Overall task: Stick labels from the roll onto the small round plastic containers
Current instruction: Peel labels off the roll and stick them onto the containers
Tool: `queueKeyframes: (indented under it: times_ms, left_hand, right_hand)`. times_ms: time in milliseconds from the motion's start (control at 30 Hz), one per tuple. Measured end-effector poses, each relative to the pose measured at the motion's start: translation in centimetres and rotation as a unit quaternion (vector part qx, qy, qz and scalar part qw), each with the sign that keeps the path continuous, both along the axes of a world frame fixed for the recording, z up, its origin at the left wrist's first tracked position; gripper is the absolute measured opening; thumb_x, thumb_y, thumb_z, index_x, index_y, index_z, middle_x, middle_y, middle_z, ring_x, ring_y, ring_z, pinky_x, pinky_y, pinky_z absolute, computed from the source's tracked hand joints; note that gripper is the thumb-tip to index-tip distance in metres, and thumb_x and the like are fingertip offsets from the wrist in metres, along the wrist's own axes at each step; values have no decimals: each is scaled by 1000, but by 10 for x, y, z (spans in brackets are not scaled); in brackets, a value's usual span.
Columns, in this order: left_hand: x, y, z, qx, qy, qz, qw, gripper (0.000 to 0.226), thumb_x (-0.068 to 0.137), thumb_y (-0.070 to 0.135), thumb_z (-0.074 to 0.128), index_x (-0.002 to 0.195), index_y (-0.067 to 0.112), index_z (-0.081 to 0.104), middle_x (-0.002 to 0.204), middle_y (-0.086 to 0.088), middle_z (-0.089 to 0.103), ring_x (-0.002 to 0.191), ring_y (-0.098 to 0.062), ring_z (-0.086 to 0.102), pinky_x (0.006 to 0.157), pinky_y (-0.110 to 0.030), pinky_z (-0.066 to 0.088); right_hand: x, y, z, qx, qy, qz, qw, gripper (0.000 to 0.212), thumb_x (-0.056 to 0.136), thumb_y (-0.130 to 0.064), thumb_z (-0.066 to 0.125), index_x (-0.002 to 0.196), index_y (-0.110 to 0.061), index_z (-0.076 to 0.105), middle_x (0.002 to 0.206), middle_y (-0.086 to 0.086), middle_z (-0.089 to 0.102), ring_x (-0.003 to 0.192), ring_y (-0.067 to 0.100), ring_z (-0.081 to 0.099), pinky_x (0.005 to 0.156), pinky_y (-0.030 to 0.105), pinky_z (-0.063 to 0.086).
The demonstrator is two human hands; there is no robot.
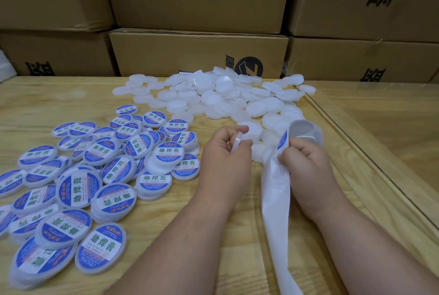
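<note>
My left hand [224,152] pinches a blank white round container [238,141] on edge, above the table. My right hand [306,164] grips the label roll's backing strip [276,190], with the roll [305,132] just beyond my fingers. A blue-edged label [282,140] lifts off the strip at my fingertips. A heap of unlabelled white containers [213,95] lies behind both hands. Several labelled containers with blue and white labels [99,176] are spread to the left.
The wooden table [59,104] has a raised edge strip [356,147] running diagonally on the right. Stacked cardboard boxes [197,55] stand close behind the table. The empty backing strip trails toward me between my forearms.
</note>
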State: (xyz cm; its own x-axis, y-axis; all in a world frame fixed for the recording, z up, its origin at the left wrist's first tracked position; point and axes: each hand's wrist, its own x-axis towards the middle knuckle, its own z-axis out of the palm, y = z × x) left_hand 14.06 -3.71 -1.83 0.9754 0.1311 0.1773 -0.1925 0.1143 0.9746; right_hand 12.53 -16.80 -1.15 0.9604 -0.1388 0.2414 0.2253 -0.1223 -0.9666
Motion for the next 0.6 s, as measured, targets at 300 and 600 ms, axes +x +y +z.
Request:
queueKeyframes:
  times_ms: [300, 600]
  left_hand:
    - [-6, -6, 2, 62, -72, -99, 991, 24, 83, 29, 69, 101, 45, 67, 99, 17, 73, 94, -8, 69, 79, -21, 55]
    - [-2, -4, -1, 75, -71, -44, 994, 25, 91, 22, 72, 93, 47, 67, 96, 20, 69, 93, -6, 66, 74, -9, 49]
  right_hand:
    - [2, -1, -4, -2, -5, 16, 1000, 13, 70, -16, 56, 68, -7, 47, 55, -3, 41, 55, 13, 35, 48, 23, 32]
    - [1, 1, -2, 6, 11, 24, 1000, 13, 77, -22, 62, 86, -14, 67, 61, 7, 46, 62, 20, 42, 58, 31, 37]
